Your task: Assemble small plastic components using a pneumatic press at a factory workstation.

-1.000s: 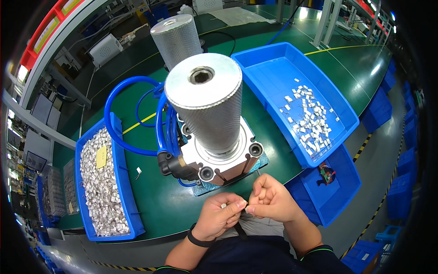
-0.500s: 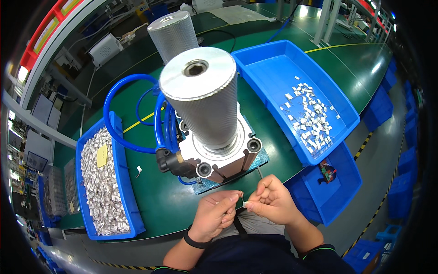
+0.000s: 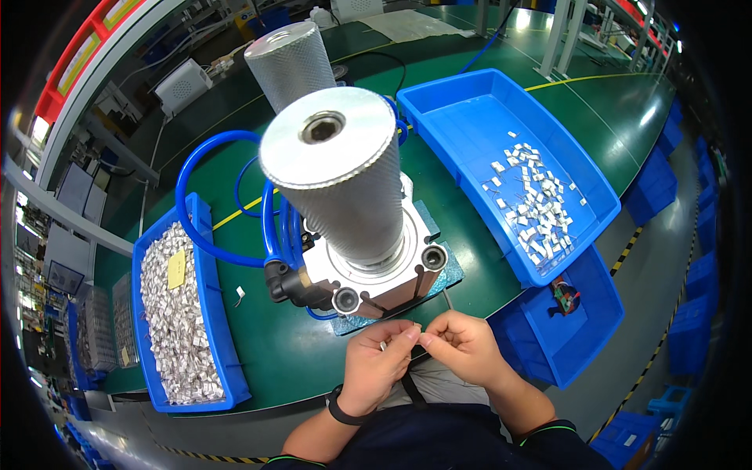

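Observation:
Just in front of the machine, my left hand (image 3: 381,358) and my right hand (image 3: 462,345) meet fingertip to fingertip, both closed in a pinch. A small white part (image 3: 384,345) shows between the fingers of my left hand. It resembles the small white parts with thin wire leads (image 3: 548,215) lying in the right tray; my fingers hide most of it. What my right fingertips pinch is too small to make out. Beyond my hands stands a silver cylinder with a textured side (image 3: 333,184), mounted on a square metal block (image 3: 384,294).
At left, a blue tray (image 3: 239,384) is heaped with wired white parts, a yellow note (image 3: 176,269) on top. One loose part (image 3: 240,294) lies on the green table (image 3: 274,356). Blue hoses (image 3: 188,168) loop beside the machine. At right are a blue tray (image 3: 446,102) and a lower blue bin (image 3: 580,337).
My hands have drawn closer, and the fingertips now touch. The thin lead seen between them is now mostly covered. The cylinder's top appears slightly farther left and lower in view.

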The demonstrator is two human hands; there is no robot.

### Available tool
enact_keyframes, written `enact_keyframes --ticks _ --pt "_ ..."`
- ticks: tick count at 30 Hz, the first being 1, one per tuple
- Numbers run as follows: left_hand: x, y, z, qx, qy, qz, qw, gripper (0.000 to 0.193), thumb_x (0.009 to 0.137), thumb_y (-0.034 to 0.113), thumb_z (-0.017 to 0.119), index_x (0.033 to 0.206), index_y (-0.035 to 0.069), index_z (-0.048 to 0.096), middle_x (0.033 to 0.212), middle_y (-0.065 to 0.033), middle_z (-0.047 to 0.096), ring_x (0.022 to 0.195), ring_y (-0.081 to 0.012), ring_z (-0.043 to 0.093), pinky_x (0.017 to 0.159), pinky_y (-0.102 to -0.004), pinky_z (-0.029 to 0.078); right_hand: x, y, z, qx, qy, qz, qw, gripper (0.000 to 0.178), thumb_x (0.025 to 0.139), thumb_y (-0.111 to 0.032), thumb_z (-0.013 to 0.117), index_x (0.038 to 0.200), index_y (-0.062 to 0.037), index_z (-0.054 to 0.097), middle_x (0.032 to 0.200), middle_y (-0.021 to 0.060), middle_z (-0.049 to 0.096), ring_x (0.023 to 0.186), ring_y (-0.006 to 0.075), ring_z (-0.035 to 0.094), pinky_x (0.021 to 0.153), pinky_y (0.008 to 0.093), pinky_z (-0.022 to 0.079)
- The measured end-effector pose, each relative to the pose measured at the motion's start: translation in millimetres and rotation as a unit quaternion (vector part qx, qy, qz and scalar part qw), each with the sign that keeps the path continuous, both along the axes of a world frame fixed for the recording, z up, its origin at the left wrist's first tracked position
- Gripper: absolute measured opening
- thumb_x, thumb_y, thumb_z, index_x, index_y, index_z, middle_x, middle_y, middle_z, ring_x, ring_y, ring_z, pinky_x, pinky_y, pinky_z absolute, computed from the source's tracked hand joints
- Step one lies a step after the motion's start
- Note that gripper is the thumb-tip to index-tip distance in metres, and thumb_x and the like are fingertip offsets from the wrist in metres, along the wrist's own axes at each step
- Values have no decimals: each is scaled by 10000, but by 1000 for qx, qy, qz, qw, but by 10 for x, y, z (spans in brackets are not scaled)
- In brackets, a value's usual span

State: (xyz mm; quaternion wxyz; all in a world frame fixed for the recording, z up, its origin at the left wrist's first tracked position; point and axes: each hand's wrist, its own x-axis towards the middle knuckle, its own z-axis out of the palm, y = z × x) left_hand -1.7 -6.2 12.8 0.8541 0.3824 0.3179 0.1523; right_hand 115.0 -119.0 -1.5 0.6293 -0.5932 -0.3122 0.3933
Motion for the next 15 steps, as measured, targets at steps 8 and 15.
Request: enact_keyframes --ticks 8,15 --pt "1 -18 -109 233 41 38 971 174 868 72 633 965 -72 626 613 -22 536 454 -29 407 394 -187 271 -10 22 165 -13 -179 -11 984 152 817 -109 687 771 0 591 633 21 571 532 33 505 477 196 396" --pt "-29 69 17 39 -18 1 999 222 910 86 575 1059 -79 586 576 -11 471 433 -51 354 369 -208 239 12 -10 88 6 71 9 997 127 850 -73 657 795 17 586 659 -7 580 554 -2 480 470 166 364"
